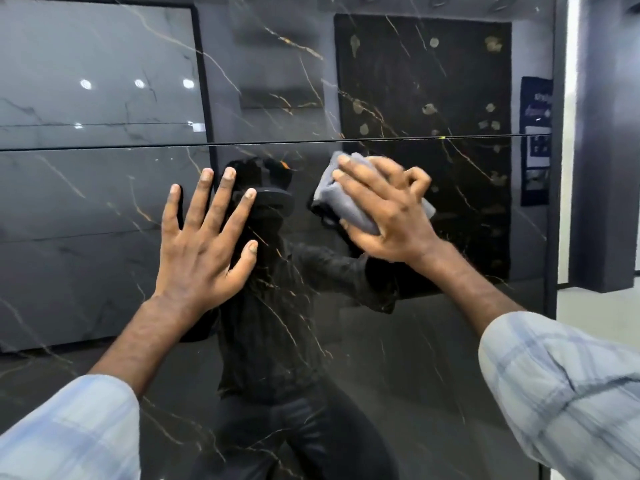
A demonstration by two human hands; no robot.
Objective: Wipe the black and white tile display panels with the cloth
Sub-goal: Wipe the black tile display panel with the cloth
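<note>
a grey cloth (349,202) is gripped by the right hand (388,216) against the black panel (433,341); the left hand (204,244) is pressed flat, fingers spread.

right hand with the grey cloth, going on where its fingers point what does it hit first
Probably the thin horizontal joint in the glossy black gold-veined tile panel, just up-left of the right hand and its grey cloth.

Left hand (204,251) flat on panel (104,209), left of cloth (349,206).
</note>
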